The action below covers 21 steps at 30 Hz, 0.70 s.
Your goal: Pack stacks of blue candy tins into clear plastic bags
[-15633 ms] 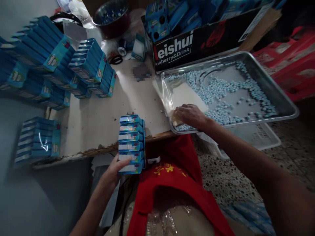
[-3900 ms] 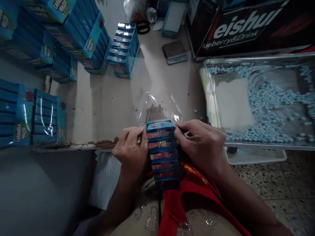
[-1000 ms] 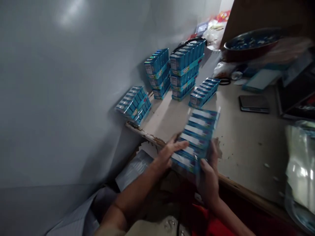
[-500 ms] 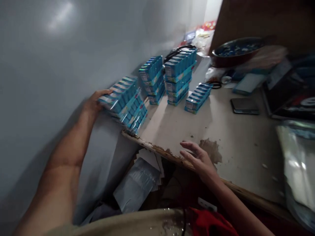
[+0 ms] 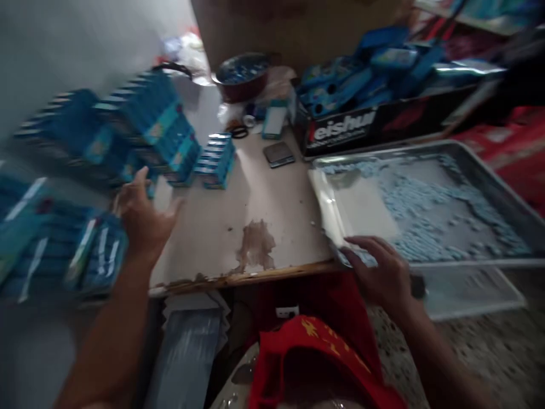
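My left hand is beside the stacked blue packs, thumb and fingers spread, with nothing held in it. More shrink-wrapped blue packs stand to its left at the table edge, smeared by motion. A single low blue pack sits right of the tall stacks. Over at the right, my right hand has its fingers curled at the near left corner of a metal tray. Small pale-blue pieces are scattered in that tray, and a flat cream-coloured sheet lies at its left side.
A small scale lies mid-table, with black scissors behind it. A black carton of blue packets stands behind the tray. Farther back is a round pan. The table's front edge is chipped.
The view has swung right, bringing the tray and carton into sight. My left hand has let go of the wrapped blue packs. My right hand has moved right to the tray corner.
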{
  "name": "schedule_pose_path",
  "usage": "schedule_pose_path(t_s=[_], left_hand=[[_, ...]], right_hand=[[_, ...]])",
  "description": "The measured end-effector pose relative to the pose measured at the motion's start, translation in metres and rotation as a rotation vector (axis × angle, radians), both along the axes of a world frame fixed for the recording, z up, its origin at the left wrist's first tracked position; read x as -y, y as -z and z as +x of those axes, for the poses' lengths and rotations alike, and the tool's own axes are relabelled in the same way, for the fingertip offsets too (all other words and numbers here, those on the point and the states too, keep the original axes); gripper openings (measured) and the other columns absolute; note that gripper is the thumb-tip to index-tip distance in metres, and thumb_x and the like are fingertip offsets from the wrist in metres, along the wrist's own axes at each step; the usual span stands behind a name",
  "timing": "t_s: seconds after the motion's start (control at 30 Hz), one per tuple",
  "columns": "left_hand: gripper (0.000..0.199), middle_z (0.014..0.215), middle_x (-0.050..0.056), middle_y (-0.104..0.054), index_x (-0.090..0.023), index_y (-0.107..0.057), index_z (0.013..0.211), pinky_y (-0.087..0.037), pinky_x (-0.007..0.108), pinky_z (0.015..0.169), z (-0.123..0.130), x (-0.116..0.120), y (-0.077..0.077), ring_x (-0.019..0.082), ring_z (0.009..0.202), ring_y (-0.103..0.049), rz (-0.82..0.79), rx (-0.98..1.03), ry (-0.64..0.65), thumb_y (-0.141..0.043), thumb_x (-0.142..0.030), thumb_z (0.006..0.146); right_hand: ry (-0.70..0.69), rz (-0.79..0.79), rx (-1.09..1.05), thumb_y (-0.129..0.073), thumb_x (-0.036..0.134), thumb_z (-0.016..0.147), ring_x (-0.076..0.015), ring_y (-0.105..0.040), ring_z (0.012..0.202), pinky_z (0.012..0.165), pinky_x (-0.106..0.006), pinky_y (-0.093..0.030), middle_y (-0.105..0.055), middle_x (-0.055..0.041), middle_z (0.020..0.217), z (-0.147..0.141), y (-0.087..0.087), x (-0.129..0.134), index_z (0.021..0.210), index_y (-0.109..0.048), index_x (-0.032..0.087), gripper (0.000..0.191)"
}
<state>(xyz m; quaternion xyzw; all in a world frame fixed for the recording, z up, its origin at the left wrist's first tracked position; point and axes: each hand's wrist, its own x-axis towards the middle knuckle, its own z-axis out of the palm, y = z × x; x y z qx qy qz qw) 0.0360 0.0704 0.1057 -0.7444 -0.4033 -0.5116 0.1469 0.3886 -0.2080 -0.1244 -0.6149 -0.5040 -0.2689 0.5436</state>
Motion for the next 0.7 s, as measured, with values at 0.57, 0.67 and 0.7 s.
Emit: schedule_pose_path(t_s=[0.57,0.67,0.7], left_hand=[[0.130,0.153,0.015,-0.055,-0.007,-0.032,0.154,-0.041,0.041,0.123,0.115,0.019,0.079,0.028,0.138,-0.057,-0.280,0.358,0.173,-0.106,-0.033,0.050],[0.114,0.148,0.014,-0.059,-0.020,-0.036,0.146,-0.047,0.044,0.119,0.091,0.094,0.125,0.031,0.133,-0.062,-0.544,0.439,0.161,-0.103,-0.043,0.056],[0.107,0.146,0.015,-0.060,-0.022,-0.040,0.140,-0.046,0.047,0.120,0.086,0.112,0.142,0.033,0.135,-0.061,-0.541,0.476,0.117,-0.102,-0.042,0.055]], right_hand=[[-0.129,-0.545,0.359,-0.052,0.021,0.104,-0.0335,-0.077,0.113,0.096,-0.050,-0.064,-0.078,-0.0142,0.126,0.089,0.013,-0.007,0.123,-0.076,0.017,0.030],[-0.098,-0.259,0.366,-0.052,0.051,0.105,-0.0424,-0.072,0.124,0.091,-0.059,-0.063,-0.070,-0.0203,0.142,0.103,0.041,-0.004,0.144,-0.067,0.020,0.052],[-0.099,-0.241,0.398,-0.051,0.056,0.104,-0.0426,-0.073,0.121,0.085,-0.059,-0.063,-0.068,-0.0195,0.145,0.108,0.049,-0.006,0.147,-0.066,0.025,0.054]])
